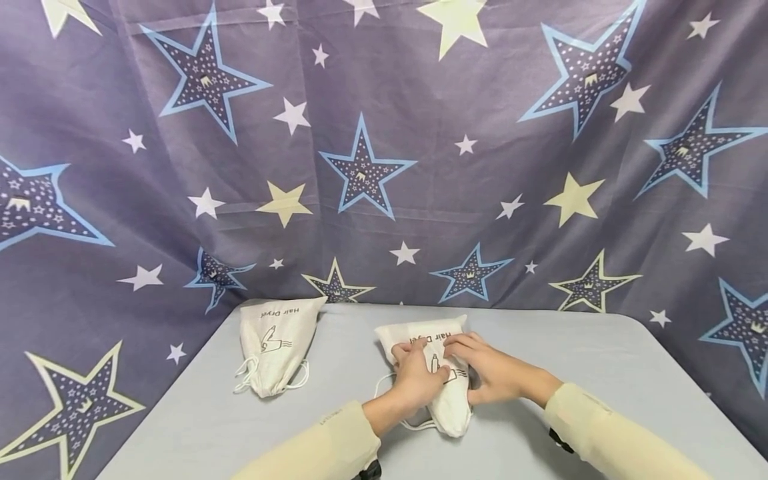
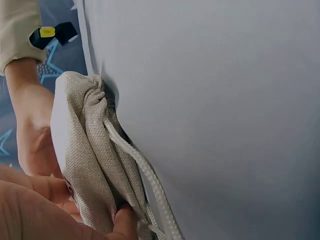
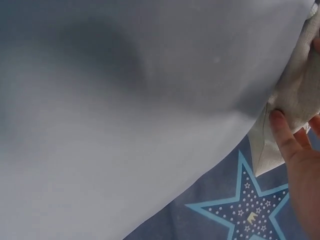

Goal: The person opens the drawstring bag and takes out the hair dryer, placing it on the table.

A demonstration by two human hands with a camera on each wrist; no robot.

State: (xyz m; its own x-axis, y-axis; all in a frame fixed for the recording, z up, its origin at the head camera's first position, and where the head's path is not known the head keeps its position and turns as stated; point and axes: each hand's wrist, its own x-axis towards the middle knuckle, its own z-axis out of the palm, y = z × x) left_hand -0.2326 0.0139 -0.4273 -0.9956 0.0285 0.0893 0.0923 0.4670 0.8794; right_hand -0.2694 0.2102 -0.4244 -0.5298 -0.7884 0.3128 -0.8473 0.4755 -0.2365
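A white cloth drawstring bag [image 1: 451, 408] printed "Hair Dryer" lies on the table, its narrow gathered end toward me. My left hand [image 1: 415, 379] grips its left side, some fingers over the printed face. From the right, my right hand [image 1: 497, 368] holds the opposite side, fingers bent over the top and thumb low on the edge. In the left wrist view the bag's woven cloth [image 2: 92, 150] bunches at the neck, and a white cord [image 2: 146, 167] trails from it. The bag's contents are hidden.
A second white "Hair Dryer" drawstring bag [image 1: 279, 350] lies at the table's left, its cords looped out at both sides. The grey table [image 1: 570, 360] ends at the back against a purple curtain [image 1: 432, 133] with stars.
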